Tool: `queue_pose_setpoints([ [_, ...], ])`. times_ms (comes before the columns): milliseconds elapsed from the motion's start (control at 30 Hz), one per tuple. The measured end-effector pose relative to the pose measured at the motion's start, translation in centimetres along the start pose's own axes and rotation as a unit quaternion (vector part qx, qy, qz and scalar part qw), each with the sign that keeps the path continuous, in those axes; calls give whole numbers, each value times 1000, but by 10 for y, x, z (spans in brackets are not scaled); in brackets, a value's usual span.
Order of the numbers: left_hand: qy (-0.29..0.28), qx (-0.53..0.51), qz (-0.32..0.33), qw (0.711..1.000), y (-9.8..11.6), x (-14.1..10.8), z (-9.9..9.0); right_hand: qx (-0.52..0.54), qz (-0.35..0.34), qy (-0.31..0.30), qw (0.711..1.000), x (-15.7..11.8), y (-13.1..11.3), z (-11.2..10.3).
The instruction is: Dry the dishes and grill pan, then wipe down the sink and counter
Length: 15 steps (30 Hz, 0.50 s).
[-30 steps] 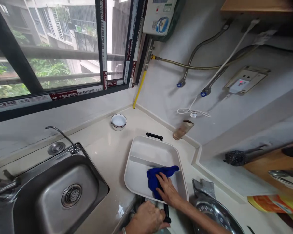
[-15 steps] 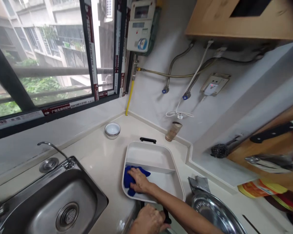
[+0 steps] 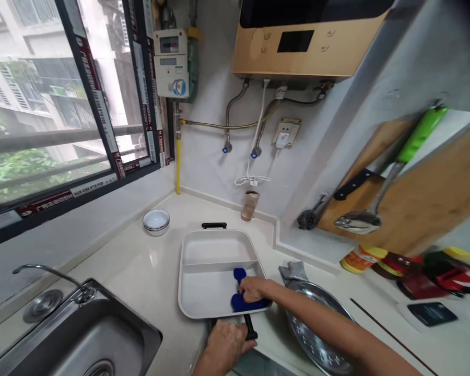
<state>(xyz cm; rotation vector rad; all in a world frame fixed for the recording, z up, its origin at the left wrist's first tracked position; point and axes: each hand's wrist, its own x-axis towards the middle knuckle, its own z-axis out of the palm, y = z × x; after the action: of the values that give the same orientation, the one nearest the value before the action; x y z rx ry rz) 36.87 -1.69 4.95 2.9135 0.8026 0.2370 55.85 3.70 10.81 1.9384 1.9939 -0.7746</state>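
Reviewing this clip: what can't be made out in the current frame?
All in the head view:
- Pan floor beneath the blue cloth: covered by cloth and right hand.
- Left hand's grip on the near black handle: hidden by the hand itself.
- Middle of the metal bowl: behind the right forearm.
- Sink drain: cut off by bottom edge.
- Jar label wording: blurred.

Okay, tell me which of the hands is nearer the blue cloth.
Right. The right hand is on the blue cloth, inside the white pan; the left hand is outside, at the near black handle.
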Motion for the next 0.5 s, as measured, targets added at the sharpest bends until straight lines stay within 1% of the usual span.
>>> queue_pose_setpoints([
  [100, 60, 18, 15, 998, -2, -2, 6, -35, 36, 66, 997, -4, 11, -4],
  [200, 91, 29, 27, 995, -4, -1, 11, -54, 54, 132, 988, -2, 6, 2],
  [267, 107, 33, 33, 993, -5, -1, 16, -45, 42, 150, 987, -2, 2, 11],
  [300, 115, 35, 38, 992, -6, 0, 19, -27, 25, 146, 989, -2, 1, 15],
  [333, 126, 38, 42, 990, -7, 0, 22, 1, 5, 135, 991, -4, 1, 19],
  [400, 160, 51, 46, 985, -8, 0, 30, 93, -24, 121, 988, -9, 3, 22],
  [433, 178, 57, 48, 981, -9, 0, 33, 154, -26, 130, 979, -12, 3, 20],
  [467, 193, 63, 50, 978, -9, 0, 36, 219, -24, 156, 963, -14, 3, 17],
  [500, 200, 65, 51, 976, -10, 0, 37, 283, -26, 194, 939, -15, 1, 11],
])
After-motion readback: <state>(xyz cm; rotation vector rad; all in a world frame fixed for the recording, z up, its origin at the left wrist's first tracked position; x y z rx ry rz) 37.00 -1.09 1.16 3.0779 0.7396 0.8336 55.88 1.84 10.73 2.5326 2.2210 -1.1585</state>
